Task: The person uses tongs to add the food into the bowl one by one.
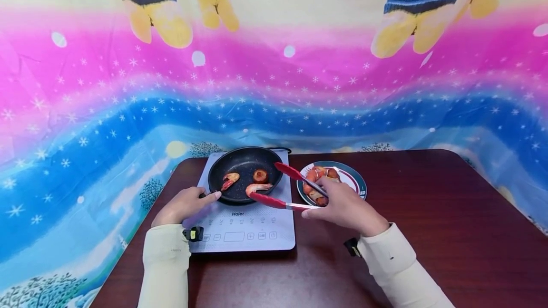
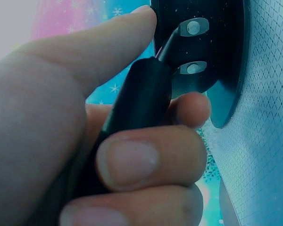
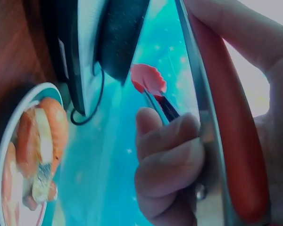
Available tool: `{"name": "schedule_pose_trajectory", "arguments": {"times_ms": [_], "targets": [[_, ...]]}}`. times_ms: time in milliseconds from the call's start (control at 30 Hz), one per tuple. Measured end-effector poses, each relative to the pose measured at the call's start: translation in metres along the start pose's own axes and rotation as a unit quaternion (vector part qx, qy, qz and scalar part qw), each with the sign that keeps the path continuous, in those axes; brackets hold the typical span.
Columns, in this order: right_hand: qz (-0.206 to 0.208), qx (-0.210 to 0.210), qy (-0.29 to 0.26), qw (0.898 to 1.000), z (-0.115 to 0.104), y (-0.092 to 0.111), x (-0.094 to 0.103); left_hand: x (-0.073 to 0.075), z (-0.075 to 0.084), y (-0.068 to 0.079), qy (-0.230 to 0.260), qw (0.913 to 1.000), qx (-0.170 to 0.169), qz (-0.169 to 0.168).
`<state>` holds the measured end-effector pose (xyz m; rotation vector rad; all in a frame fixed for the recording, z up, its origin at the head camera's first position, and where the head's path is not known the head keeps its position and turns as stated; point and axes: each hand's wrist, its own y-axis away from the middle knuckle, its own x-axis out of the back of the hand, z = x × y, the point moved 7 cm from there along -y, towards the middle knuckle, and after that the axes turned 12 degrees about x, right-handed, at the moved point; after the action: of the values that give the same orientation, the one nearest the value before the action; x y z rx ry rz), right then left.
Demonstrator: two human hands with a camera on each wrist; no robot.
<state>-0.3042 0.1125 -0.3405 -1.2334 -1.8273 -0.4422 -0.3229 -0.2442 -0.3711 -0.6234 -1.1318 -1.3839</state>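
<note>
A black frying pan [image 1: 245, 173] sits on a grey induction cooker [image 1: 241, 225]; inside lie two shrimp [image 1: 231, 178] [image 1: 258, 187] and a round browned piece [image 1: 260, 175]. My left hand [image 1: 184, 205] grips the pan's black handle [image 2: 132, 117], fingers and thumb curled round it. My right hand [image 1: 342, 206] holds red-tipped metal tongs [image 1: 287, 189], spread open, the lower tip at the nearer shrimp in the pan. In the right wrist view the tongs' red grip [image 3: 226, 117] lies under my thumb, and the pan's dark underside [image 3: 120, 37] shows.
A green-rimmed plate [image 1: 357, 179] with several shrimp stands right of the cooker, partly behind my right hand. The dark brown table [image 1: 428, 232] extends to the right. A bright patterned cloth [image 1: 274, 84] hangs behind. The cooker's cord [image 3: 92, 108] loops near the plate.
</note>
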Motion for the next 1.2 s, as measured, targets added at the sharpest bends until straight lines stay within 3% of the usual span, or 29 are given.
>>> {"name": "schedule_pose_trajectory", "arguments": {"times_ms": [333,500,767,1200], "targets": [[0.014,-0.022,0.067,0.997,0.031,0.023,0.062,0.002,0.003,0.001,-0.007,1.0000,-0.001,0.002],[-0.020,-0.050,0.081,0.995,0.053,0.041,0.081,0.002,0.001,0.001,-0.013,0.9999,-0.001,0.001],[-0.071,-0.098,0.031,0.992,0.072,0.057,0.082,0.001,0.000,0.002,-0.007,1.0000,0.000,0.000],[-0.092,-0.059,0.058,0.992,0.062,0.041,0.058,-0.001,0.000,0.002,-0.009,1.0000,0.002,0.001]]}}
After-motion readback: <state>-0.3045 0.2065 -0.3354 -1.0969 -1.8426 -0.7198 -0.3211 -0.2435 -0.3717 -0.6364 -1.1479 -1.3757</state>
